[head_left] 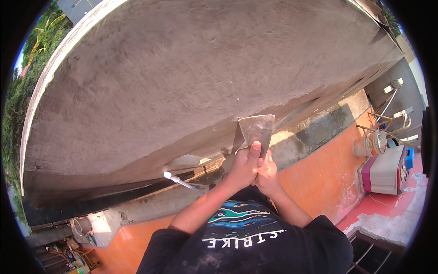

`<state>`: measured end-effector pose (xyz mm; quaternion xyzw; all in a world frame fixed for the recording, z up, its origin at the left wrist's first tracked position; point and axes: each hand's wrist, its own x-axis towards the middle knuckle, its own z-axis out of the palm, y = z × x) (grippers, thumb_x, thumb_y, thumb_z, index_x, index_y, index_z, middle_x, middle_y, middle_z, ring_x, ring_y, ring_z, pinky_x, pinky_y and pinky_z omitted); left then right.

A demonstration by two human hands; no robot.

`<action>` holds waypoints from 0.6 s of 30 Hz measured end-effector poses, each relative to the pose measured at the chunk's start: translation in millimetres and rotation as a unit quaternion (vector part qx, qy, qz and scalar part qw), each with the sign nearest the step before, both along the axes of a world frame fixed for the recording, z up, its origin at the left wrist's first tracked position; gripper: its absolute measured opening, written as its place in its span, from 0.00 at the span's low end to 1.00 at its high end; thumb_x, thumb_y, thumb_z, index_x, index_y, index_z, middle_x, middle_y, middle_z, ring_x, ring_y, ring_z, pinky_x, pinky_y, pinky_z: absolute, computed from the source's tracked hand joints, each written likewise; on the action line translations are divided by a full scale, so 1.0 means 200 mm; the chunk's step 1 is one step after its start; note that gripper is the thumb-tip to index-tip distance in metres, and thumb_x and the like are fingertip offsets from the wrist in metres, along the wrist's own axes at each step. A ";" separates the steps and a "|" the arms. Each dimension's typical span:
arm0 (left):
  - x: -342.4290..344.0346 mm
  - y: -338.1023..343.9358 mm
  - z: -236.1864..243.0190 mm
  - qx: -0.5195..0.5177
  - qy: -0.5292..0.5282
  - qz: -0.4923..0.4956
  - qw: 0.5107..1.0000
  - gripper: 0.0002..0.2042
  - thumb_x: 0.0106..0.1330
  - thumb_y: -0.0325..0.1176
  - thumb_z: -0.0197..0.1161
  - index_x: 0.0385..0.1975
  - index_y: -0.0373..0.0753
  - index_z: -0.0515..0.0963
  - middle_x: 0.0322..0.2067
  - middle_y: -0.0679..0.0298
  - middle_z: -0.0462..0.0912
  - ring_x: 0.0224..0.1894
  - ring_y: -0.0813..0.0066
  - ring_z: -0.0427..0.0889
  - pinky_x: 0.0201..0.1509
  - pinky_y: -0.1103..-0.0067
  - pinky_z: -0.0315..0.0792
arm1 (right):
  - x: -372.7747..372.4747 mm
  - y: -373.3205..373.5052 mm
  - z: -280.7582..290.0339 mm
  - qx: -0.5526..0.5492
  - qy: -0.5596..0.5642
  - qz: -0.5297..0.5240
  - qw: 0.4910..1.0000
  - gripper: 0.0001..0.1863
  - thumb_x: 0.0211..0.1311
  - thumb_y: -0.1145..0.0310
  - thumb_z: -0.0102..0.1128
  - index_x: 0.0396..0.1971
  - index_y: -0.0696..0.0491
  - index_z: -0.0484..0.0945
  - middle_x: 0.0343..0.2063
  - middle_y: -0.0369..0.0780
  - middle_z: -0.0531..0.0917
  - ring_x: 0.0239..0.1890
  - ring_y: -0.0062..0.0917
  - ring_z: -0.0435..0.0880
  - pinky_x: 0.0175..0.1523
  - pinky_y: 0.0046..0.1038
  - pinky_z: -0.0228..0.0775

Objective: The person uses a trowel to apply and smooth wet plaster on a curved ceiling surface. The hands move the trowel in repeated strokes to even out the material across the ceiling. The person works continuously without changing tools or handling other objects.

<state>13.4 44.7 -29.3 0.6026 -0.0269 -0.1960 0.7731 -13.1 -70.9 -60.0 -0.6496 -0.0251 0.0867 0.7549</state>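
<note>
My left hand (pixel 244 168) and my right hand (pixel 267 173) are both closed around the handle of a wide metal scraper (pixel 256 126), the left thumb lying along it near the blade's base. The flat trapezoid blade points away from me, over a large grey-brown plastered surface (pixel 150 77) with fine smears and a pale outer edge. A dark shadow lies beside the blade; whether its edge touches the plaster I cannot tell. The handle is mostly hidden by my fingers.
A white pipe (pixel 180 180) sticks up left of my arms. Below runs an orange floor (pixel 315 169). At right are buckets (pixel 362 147), a pale magenta-striped box (pixel 383 171), a blue container (pixel 409 157), rods and a metal grille (pixel 374 255). Clutter (pixel 73 255) sits at lower left.
</note>
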 end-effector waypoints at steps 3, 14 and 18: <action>0.01 0.00 0.00 0.003 0.001 -0.005 1.000 0.38 0.70 0.68 0.36 0.29 0.35 0.78 0.20 0.65 0.76 0.16 0.81 0.73 0.16 0.83 0.66 | 0.00 -0.01 0.00 0.020 0.012 0.020 1.000 0.23 0.75 0.46 0.41 0.42 0.55 0.67 0.20 0.34 0.73 0.17 0.14 0.71 0.22 0.17 0.63; 0.01 0.05 0.01 0.048 -0.004 -0.016 0.999 0.37 0.72 0.66 0.34 0.29 0.35 0.77 0.18 0.67 0.74 0.14 0.81 0.72 0.16 0.83 0.65 | 0.01 0.04 0.06 0.053 0.052 0.039 0.996 0.24 0.75 0.46 0.41 0.46 0.55 0.64 0.22 0.35 0.73 0.17 0.14 0.71 0.22 0.18 0.65; 0.07 0.05 0.18 0.003 -0.217 0.112 0.970 0.35 0.74 0.63 0.35 0.27 0.35 0.76 0.18 0.67 0.73 0.14 0.82 0.71 0.16 0.83 0.64 | 0.09 0.12 0.20 0.009 -0.157 0.006 0.988 0.25 0.74 0.45 0.42 0.47 0.56 0.65 0.24 0.34 0.74 0.20 0.13 0.72 0.25 0.17 0.65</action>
